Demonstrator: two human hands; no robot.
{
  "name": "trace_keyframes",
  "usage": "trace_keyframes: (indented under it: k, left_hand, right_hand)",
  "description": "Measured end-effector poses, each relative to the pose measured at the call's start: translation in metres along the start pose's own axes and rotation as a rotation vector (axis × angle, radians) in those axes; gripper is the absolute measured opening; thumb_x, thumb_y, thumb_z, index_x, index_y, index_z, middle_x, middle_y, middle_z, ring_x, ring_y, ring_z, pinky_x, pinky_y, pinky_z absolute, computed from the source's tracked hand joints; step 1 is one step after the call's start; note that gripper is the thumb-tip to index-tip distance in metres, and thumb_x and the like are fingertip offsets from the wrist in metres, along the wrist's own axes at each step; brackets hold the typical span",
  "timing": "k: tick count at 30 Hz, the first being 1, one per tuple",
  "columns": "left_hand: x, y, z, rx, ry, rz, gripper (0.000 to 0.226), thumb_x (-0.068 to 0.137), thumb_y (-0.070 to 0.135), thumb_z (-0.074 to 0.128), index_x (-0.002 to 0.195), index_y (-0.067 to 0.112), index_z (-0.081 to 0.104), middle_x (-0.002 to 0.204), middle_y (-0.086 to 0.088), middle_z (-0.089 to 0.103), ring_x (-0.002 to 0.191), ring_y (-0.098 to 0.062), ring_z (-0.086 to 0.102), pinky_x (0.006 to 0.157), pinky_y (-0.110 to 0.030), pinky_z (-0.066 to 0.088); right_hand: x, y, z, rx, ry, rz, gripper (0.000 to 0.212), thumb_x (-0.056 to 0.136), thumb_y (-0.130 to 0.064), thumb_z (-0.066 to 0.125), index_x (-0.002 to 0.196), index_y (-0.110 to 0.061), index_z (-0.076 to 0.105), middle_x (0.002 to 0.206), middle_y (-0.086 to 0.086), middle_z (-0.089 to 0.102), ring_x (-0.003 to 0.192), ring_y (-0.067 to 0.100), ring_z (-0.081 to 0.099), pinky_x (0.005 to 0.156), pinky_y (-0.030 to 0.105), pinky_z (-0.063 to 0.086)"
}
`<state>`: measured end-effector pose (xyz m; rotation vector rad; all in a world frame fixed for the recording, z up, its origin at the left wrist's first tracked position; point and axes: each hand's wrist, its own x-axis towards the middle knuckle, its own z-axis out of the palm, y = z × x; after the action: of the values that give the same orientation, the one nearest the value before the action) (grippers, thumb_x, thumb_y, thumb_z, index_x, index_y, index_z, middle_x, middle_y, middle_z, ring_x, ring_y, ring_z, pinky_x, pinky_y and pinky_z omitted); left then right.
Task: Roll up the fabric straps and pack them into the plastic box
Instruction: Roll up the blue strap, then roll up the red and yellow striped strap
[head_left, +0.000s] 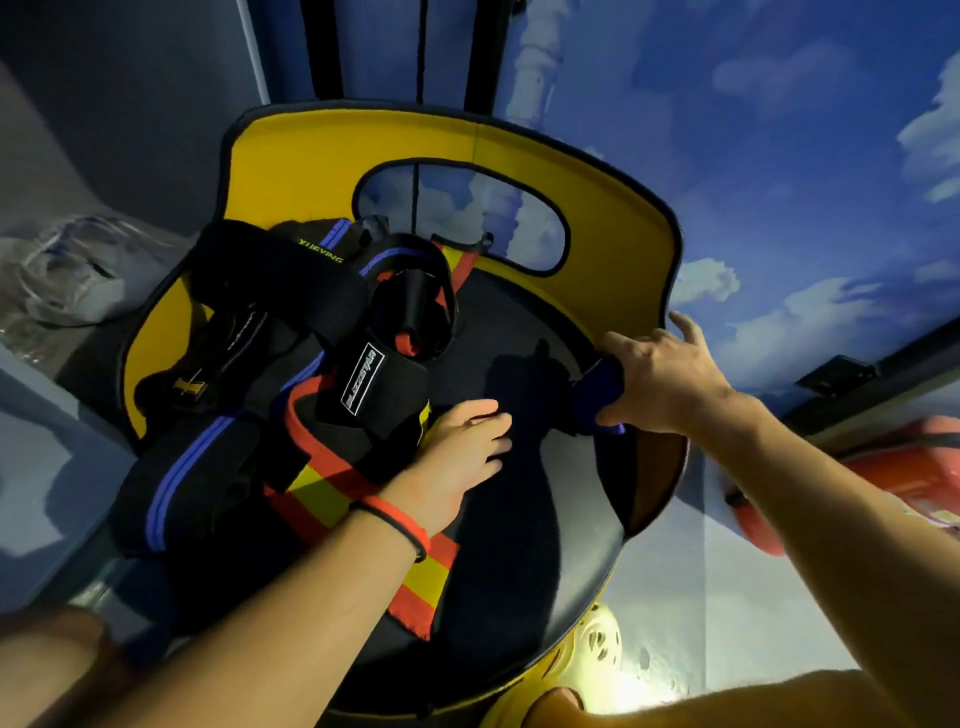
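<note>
A heap of black fabric straps (291, 364) with blue, red and yellow stripes lies on the left half of a round black chair seat (519, 545). My left hand (467, 452) rests flat, fingers spread, on a dark strap (524, 415) laid across the seat. My right hand (660, 374) grips the blue rolled end (597, 395) of that strap near the seat's right edge. A clear plastic box (72, 270) sits at the far left on a grey surface.
The chair has a yellow backrest (613, 228) with an oval cut-out, curving round the back of the seat. An orange object (883, 478) lies on the floor at right. A pale perforated shoe (597, 644) shows below the seat. A sky-painted wall stands behind.
</note>
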<state>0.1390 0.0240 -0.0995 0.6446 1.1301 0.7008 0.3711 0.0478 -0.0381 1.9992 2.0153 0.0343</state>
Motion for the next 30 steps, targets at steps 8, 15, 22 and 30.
trace_keyframes:
  k: [8, 15, 22, 30]
  left_hand:
    - [-0.007, 0.005, -0.008, 0.131, -0.043, -0.025, 0.025, 0.097, 0.018, 0.064, 0.122, 0.016, 0.068, 0.117, -0.006, 0.072, 0.107, -0.02, 0.07, 0.099, -0.036, 0.054]
    - [-0.012, 0.004, -0.007, 0.186, -0.039, -0.05, 0.025, 0.098, 0.016, 0.062, 0.123, 0.013, 0.067, 0.12, -0.011, 0.07, 0.11, -0.023, 0.069, 0.096, -0.035, 0.053]
    - [-0.024, 0.019, 0.002, 0.266, -0.072, 0.036, 0.025, 0.099, 0.017, 0.062, 0.122, 0.012, 0.067, 0.119, -0.009, 0.071, 0.111, -0.022, 0.068, 0.097, -0.033, 0.054]
    - [-0.046, 0.076, -0.02, 0.58, 0.002, 0.452, 0.012, 0.094, 0.021, 0.065, 0.101, 0.025, 0.074, 0.101, 0.001, 0.073, 0.099, -0.013, 0.069, 0.096, -0.037, 0.055]
  right_hand:
    - [-0.002, 0.012, 0.014, -0.118, -0.108, 0.007, 0.078, 0.072, -0.076, 0.063, 0.141, -0.044, 0.045, 0.125, -0.005, 0.068, 0.135, 0.021, 0.046, 0.124, 0.054, -0.003]
    - [-0.005, 0.01, 0.024, -0.042, -0.113, 0.029, 0.086, 0.075, -0.075, 0.066, 0.145, -0.035, 0.038, 0.126, -0.004, 0.058, 0.133, 0.023, 0.048, 0.123, 0.061, 0.001]
    - [-0.019, -0.006, 0.004, 0.098, 0.199, -0.115, 0.081, 0.082, -0.066, 0.069, 0.147, -0.024, 0.046, 0.136, 0.003, 0.057, 0.13, 0.028, 0.052, 0.116, 0.046, 0.028]
    - [-0.028, -0.088, -0.009, 0.598, 0.157, -0.267, 0.045, 0.088, -0.044, 0.074, 0.126, -0.023, 0.064, 0.118, -0.001, 0.068, 0.107, 0.02, 0.066, 0.086, 0.034, 0.052]
